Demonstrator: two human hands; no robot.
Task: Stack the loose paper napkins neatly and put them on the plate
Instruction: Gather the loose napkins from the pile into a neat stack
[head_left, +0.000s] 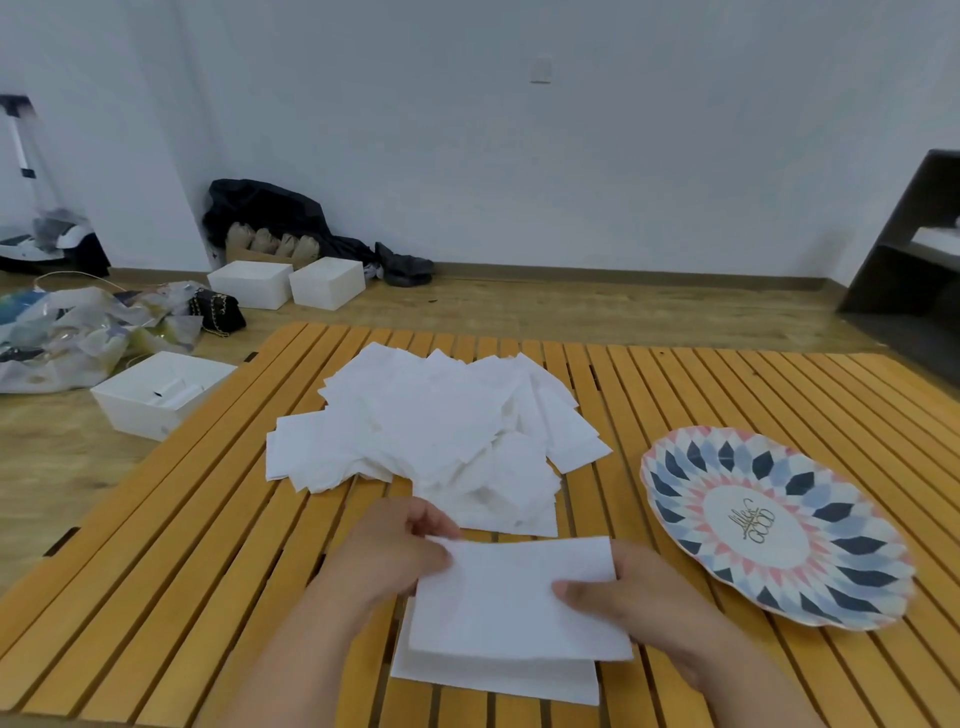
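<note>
A loose heap of white paper napkins lies in the middle of the slatted wooden table. Near the front edge sits a small neat stack of napkins. Just above it, both hands hold one white napkin: my left hand pinches its upper left corner, and my right hand pinches its right edge with the thumb on top. A patterned plate with blue and pink diamonds lies to the right, and nothing lies on it.
On the floor to the left stand white boxes and crumpled plastic bags. Two more white boxes and dark bags lie by the back wall. A dark shelf stands at the far right.
</note>
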